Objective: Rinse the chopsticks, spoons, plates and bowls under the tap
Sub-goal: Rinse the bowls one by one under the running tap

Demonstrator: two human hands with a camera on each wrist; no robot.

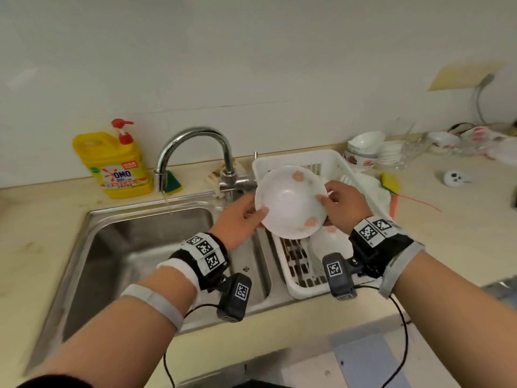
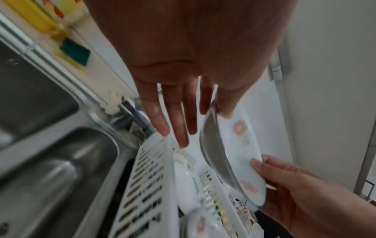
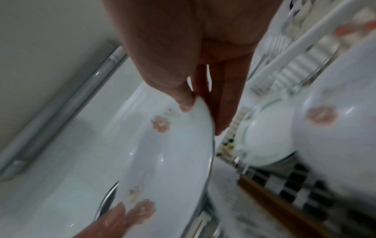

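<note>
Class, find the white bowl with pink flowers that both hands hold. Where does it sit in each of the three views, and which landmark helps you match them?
Head: the bowl sits at centre, between the left hand and the right hand.
Left wrist: lower right of centre, seen edge-on.
Right wrist: lower centre, blurred.
Shared landmark: the white dish basket.
</note>
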